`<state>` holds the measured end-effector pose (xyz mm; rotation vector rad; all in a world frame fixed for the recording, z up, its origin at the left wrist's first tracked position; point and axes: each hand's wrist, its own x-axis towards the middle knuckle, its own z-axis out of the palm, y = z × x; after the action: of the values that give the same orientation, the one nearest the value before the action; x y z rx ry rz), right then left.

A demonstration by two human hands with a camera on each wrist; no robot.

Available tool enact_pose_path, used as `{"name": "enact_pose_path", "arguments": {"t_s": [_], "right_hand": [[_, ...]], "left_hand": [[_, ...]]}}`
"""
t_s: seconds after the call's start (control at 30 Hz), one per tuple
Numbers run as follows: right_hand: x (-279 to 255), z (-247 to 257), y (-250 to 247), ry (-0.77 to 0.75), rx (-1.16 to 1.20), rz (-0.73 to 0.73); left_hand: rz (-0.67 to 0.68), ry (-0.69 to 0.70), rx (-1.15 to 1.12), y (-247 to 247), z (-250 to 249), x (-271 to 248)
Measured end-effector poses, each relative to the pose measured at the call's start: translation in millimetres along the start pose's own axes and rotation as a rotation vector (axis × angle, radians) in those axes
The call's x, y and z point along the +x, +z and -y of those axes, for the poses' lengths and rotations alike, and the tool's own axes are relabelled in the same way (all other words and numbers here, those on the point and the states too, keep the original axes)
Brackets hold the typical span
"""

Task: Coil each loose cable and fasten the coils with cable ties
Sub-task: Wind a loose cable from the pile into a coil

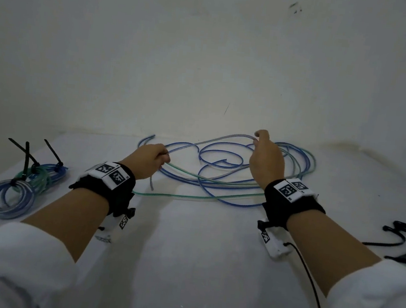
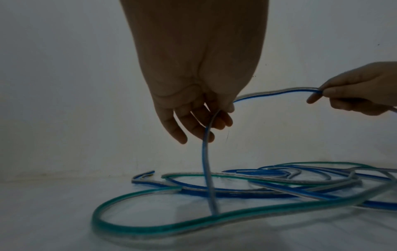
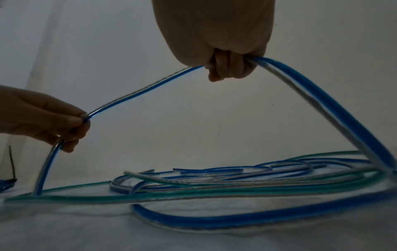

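A blue-and-clear cable (image 1: pixel 210 142) (image 2: pixel 277 92) (image 3: pixel 141 90) is stretched in the air between both hands. My left hand (image 1: pixel 150 159) (image 2: pixel 199 122) (image 3: pixel 53 122) pinches it near its free end, which hangs down to the table. My right hand (image 1: pixel 265 158) (image 3: pixel 229 68) (image 2: pixel 354 95) grips it further along, fingers curled round it, and from there it drops to the table on the right. Below lies a loose tangle of blue cables (image 1: pixel 220 165) (image 3: pixel 214 220) and a green cable (image 1: pixel 192 196) (image 2: pixel 150 225) (image 3: pixel 150 195).
Three finished coils (image 1: pixel 22 185), each fastened with a black cable tie, lie at the table's left edge. Spare black cable ties (image 1: pixel 403 240) lie at the right edge. The white table (image 1: pixel 197 266) meets a pale wall just behind the tangle.
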<state>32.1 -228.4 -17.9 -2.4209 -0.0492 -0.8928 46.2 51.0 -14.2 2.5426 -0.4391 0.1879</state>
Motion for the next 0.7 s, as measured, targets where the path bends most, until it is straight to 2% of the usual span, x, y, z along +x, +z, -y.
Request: {"name": "enact_pose_path", "arguments": {"t_s": [0.13, 0.23, 0.43, 0.57, 0.7], "right_hand": [[0, -3, -1, 0.106, 0.023, -0.012], [4, -8, -2, 0.153, 0.062, -0.019], [-2, -10, 5, -0.027, -0.129, 0.202], [-8, -3, 7, -0.071, -0.217, 0.296], [-13, 2, 10, -0.148, -0.198, 0.377]], "left_hand": [[0.056, -0.083, -0.128, 5, -2, 1], [0.035, -0.152, -0.282, 6, -5, -1], [-0.16, -0.125, -0.59, 11, -26, 2], [-0.099, -0.12, -0.851, 13, -41, 3], [-0.058, -0.008, -0.826, 15, -47, 4]]}}
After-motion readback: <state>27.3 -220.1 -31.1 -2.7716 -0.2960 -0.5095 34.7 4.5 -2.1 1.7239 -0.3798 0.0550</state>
